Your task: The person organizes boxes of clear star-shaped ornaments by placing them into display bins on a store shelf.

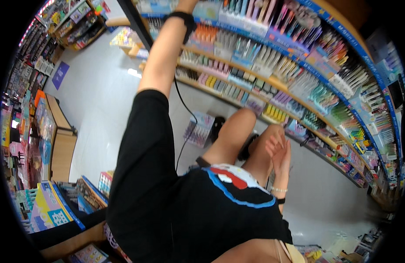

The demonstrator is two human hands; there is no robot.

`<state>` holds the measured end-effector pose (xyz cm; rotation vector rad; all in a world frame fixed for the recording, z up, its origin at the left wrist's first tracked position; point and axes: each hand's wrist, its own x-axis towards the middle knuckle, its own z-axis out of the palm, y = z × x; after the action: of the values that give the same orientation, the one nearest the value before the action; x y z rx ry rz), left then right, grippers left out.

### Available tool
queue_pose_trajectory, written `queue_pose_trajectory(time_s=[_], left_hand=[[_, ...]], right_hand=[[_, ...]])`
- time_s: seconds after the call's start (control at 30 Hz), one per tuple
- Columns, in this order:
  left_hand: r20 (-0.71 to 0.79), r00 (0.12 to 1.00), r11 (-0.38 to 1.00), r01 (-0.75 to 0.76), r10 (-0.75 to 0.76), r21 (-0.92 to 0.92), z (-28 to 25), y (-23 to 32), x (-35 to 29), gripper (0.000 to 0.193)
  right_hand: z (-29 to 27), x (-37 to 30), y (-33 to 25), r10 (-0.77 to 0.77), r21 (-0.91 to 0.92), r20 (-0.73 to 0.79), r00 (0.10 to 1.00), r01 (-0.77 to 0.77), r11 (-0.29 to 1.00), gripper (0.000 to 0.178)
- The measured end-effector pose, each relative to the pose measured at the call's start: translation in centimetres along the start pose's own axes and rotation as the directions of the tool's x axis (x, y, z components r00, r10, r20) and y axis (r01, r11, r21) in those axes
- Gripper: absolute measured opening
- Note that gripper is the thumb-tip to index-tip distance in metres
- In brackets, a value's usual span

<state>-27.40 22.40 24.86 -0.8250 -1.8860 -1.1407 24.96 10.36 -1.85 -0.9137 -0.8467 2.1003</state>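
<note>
My left arm stretches up toward the upper rack of a stationery shelf, a black band on its wrist. Only the base of my left hand (188, 5) shows at the top edge; the fingers are cut off. Close by stand display boxes of pens (255, 11). My right hand (279, 151) hangs beside my bent knee (272, 133), palm up, fingers loosely spread, nothing held. A beaded bracelet (279, 190) circles that wrist. From the left wrist a thin black cable (185, 103) runs down past a clear pack of small items (200, 128) on the floor.
Curved shelves (277, 83) of pens, markers and highlighters sweep across the top and right. A dark upright post (135, 24) stands left of my arm. Wooden display units (62, 140) and a rack of boxed goods (57, 206) line the left. Grey floor (99, 83) lies between.
</note>
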Motion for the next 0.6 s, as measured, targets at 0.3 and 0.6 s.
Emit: queue_pose_trajectory(time_s=[0.3,0.6], left_hand=[[-0.175,0.984,0.991,-0.045,0.023,-0.124,0.5,-4.7,-3.7,0.098],[0.698,0.716,0.978,0.132,0.02,-0.163,-5.0,-23.6,-40.4,0.035]], right_hand=[[2.2,2.1,0.0,0.048,-0.031,0.016,0.999,-0.047,0.998,0.058],[0.1,4.0,-1.6,0.079,-0.021,-0.101,0.992,-0.082,0.996,0.058]])
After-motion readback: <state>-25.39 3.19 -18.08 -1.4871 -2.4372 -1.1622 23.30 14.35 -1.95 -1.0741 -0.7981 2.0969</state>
